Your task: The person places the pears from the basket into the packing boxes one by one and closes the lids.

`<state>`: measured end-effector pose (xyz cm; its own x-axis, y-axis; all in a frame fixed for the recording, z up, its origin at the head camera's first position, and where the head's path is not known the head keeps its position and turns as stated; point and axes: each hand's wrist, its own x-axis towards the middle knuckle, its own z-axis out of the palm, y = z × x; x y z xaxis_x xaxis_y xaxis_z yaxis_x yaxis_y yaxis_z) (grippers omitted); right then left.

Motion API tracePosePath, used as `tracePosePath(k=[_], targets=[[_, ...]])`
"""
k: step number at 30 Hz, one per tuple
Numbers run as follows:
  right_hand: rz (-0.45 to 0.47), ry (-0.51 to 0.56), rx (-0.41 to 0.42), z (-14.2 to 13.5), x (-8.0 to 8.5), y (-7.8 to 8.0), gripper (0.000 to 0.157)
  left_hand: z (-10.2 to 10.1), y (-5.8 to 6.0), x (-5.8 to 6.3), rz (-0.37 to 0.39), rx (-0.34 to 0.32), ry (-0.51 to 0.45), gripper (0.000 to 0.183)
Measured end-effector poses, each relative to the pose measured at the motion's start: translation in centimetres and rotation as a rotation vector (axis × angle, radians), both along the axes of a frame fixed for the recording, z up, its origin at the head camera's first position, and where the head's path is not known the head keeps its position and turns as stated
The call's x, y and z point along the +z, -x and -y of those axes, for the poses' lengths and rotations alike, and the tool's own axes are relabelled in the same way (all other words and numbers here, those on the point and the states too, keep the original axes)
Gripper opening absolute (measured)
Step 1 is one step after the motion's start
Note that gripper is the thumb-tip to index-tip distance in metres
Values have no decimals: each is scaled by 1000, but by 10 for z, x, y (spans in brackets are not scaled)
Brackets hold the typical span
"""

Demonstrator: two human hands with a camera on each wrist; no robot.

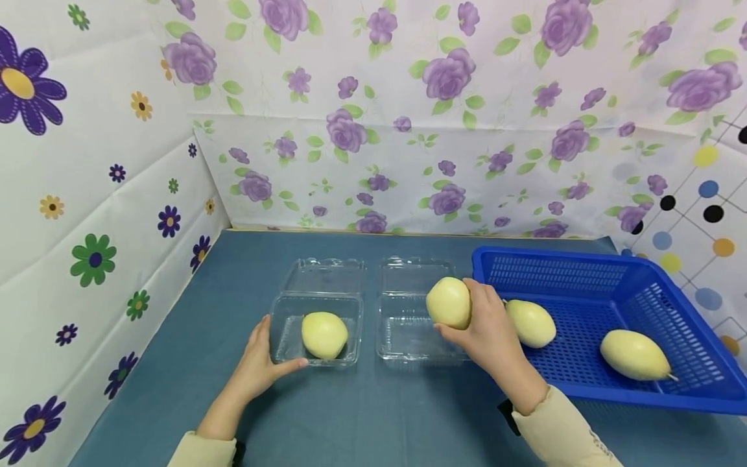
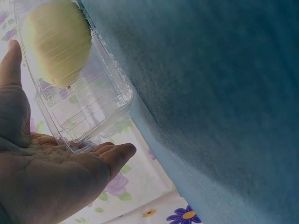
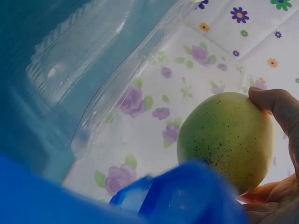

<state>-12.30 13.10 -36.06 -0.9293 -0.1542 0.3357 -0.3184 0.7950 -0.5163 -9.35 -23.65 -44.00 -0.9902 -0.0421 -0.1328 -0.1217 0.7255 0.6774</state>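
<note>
My right hand (image 1: 487, 324) gripped a pear (image 1: 449, 303), a clear box (image 1: 403, 334) below and leftward; I judged it firm, smooth, bruisable, best cupped round its sides. My left hand (image 1: 257, 370), spread, touched a second box (image 1: 288, 332).

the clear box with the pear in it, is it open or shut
Open: in the head view its lid lies folded back behind the box, leaving the pear uncovered.

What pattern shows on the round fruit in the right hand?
Small dark specks dot the pale yellow-green round fruit, clearest in the right wrist view.
</note>
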Motion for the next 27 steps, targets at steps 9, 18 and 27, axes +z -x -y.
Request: tracePosePath(k=[9, 18, 27], targets=[[2, 7, 16, 16, -1, -1, 76, 0, 0, 1, 15, 10, -7, 120], [-12, 33, 62, 38, -3, 1, 79, 2, -2, 2, -10, 8, -15, 119], [38, 33, 81, 56, -5, -5, 80, 1, 1, -2, -7, 0, -11, 119]])
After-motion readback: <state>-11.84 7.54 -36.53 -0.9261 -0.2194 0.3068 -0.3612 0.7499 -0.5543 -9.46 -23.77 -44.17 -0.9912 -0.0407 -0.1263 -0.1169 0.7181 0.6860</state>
